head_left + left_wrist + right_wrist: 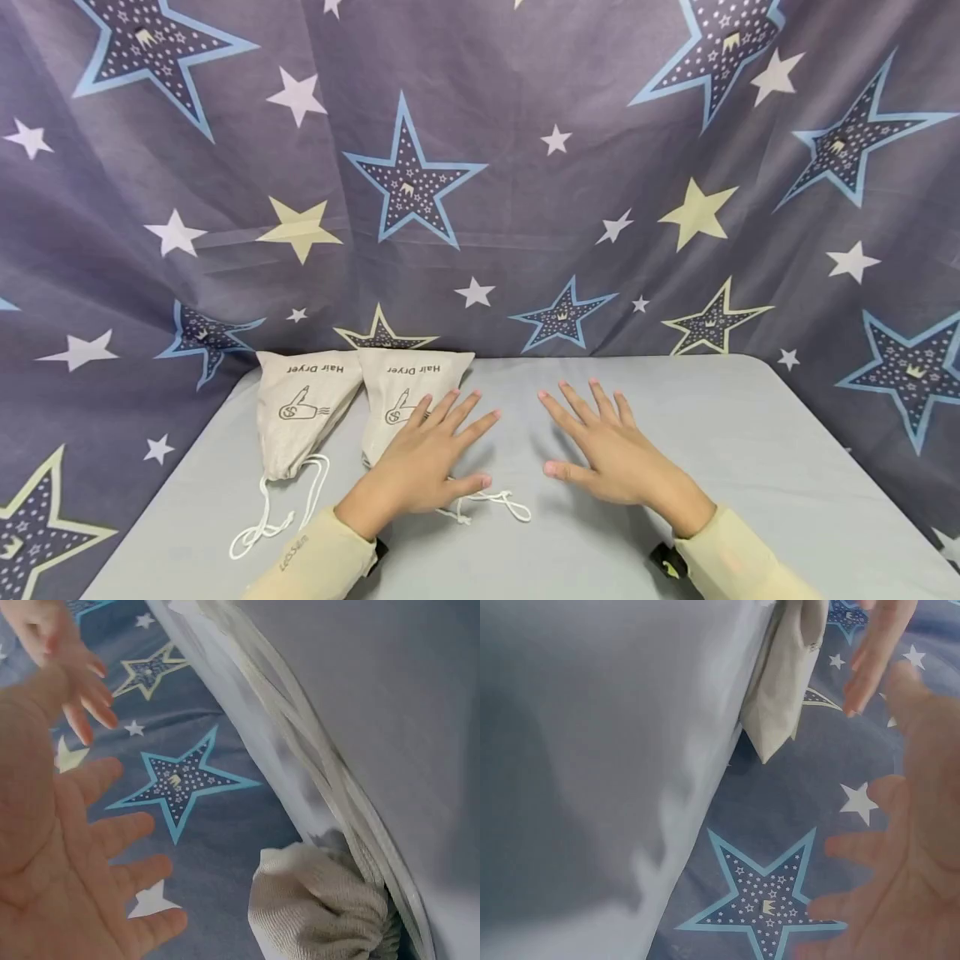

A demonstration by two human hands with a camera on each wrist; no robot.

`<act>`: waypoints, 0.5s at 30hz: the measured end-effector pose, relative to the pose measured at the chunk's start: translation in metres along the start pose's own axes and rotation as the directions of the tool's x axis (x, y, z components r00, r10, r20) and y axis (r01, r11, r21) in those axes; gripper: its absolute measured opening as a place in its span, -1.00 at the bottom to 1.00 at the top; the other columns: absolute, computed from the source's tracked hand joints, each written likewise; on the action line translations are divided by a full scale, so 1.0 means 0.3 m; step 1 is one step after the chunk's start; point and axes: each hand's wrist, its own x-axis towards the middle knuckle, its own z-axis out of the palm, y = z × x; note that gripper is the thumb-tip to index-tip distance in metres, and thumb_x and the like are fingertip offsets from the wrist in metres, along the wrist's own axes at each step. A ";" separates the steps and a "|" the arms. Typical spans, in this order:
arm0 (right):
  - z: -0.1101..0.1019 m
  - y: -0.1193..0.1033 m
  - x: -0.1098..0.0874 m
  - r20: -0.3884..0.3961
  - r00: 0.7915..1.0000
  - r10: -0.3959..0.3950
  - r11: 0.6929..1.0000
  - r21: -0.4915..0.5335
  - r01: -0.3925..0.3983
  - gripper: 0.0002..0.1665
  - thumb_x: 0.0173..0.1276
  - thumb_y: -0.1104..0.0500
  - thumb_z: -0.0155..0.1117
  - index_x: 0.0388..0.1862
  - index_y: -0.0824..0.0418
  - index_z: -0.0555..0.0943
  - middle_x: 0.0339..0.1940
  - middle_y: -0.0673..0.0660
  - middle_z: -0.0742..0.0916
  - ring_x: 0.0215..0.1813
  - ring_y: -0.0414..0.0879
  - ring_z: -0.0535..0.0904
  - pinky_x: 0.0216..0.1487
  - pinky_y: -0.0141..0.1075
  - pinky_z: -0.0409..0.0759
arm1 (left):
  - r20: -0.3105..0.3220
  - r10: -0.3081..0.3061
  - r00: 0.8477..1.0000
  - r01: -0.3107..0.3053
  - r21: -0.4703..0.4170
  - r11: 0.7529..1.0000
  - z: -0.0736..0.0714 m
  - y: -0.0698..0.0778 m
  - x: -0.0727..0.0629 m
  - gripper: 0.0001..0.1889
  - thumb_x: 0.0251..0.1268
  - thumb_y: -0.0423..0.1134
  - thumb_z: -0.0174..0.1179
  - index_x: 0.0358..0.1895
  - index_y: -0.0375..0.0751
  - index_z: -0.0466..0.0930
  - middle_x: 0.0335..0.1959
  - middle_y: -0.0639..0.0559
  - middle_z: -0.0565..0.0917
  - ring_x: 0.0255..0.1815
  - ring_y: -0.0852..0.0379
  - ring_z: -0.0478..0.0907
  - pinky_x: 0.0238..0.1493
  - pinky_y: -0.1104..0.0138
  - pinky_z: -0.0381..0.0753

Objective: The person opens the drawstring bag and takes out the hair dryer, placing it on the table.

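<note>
Two beige drawstring bags printed "Hair Dryer" lie side by side at the back left of the table in the head view. My left hand [427,461], fingers spread, hovers over the lower part of the nearer-to-middle bag [405,379] and hides some of it. That bag's white cord [498,498] trails out beyond the thumb. Farther left lies the other bag [303,408], its cord [262,529] looped on the table. To the right, my right hand [611,450] is held above the bare tabletop with fingers spread, holding nothing. The left wrist view shows a gathered bag neck [322,904] beside the left palm.
A light grey cloth covers the table [750,467]. Behind it and along both sides hangs a dark curtain [517,208] printed with stars, meeting the table's back edge. Dark wrist straps [667,560] sit at the beige sleeves [738,554].
</note>
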 end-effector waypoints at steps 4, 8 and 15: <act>-0.002 0.014 0.024 -0.028 1.000 0.007 1.000 0.018 -0.007 0.02 0.42 -0.45 0.09 0.70 -0.14 0.01 0.66 0.22 0.19 0.59 0.48 -0.01 0.45 0.47 -0.04 | -0.004 -0.027 1.000 0.027 -0.015 1.000 0.008 -0.005 0.009 -0.20 0.41 0.31 0.13 0.62 0.14 0.17 0.65 -0.07 0.11 0.64 -0.24 0.01 0.56 -0.24 -0.10; 0.002 0.033 0.060 -0.061 0.998 -0.007 1.000 0.008 0.008 -0.01 0.43 -0.37 0.18 0.69 -0.05 0.10 0.61 0.27 0.30 0.51 0.46 0.23 0.40 0.42 0.19 | -0.030 -0.064 0.998 0.064 -0.005 0.998 0.014 -0.021 0.013 -0.23 0.40 0.24 0.18 0.59 0.09 0.25 0.61 -0.09 0.22 0.58 -0.27 0.14 0.52 -0.25 0.04; 0.025 0.049 0.150 -0.028 1.000 -0.008 0.999 0.042 0.009 -0.04 0.45 -0.34 0.18 0.67 0.00 0.15 0.56 0.26 0.39 0.43 0.35 0.41 0.30 0.34 0.40 | -0.081 -0.125 0.989 0.132 0.089 0.987 0.007 -0.058 0.005 -0.26 0.34 0.21 0.25 0.53 0.03 0.36 0.52 -0.15 0.36 0.51 -0.33 0.25 0.44 -0.26 0.20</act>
